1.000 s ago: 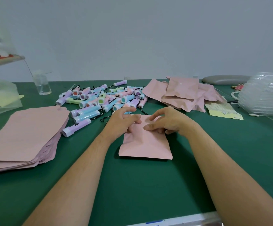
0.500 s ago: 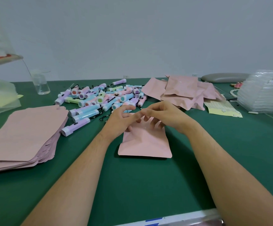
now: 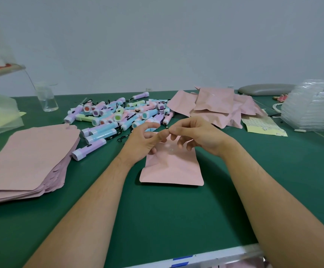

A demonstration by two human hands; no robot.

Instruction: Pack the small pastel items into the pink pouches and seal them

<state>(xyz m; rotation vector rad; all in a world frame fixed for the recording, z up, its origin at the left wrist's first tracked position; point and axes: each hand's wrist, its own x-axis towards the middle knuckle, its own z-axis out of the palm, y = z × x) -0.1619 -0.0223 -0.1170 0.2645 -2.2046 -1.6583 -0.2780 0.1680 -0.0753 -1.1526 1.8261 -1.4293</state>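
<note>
A pink pouch [image 3: 171,167] lies flat on the green table [image 3: 157,219], its top edge under my hands. My left hand [image 3: 142,141] and my right hand [image 3: 198,133] hover just above that edge, fingertips meeting. The right thumb and forefinger pinch a tiny dark-tipped piece [image 3: 167,128]; what it is I cannot tell. My left thumb touches the right fingertips, and the other left fingers are loosely curled and hold nothing. Behind the hands lies a heap of pastel torch-shaped items [image 3: 116,117] with black cords.
A stack of flat pink pouches [image 3: 25,157] sits at the left, a pile of puffed pink pouches [image 3: 215,107] at the back right. Also there: a clear jar [image 3: 47,97], clear plastic trays [image 3: 312,107], a yellow patterned sheet [image 3: 263,125] and the table's front edge [image 3: 225,253].
Both hands lifted off the pouch's top edge and came together above it. The pouch stays flat in the same spot.
</note>
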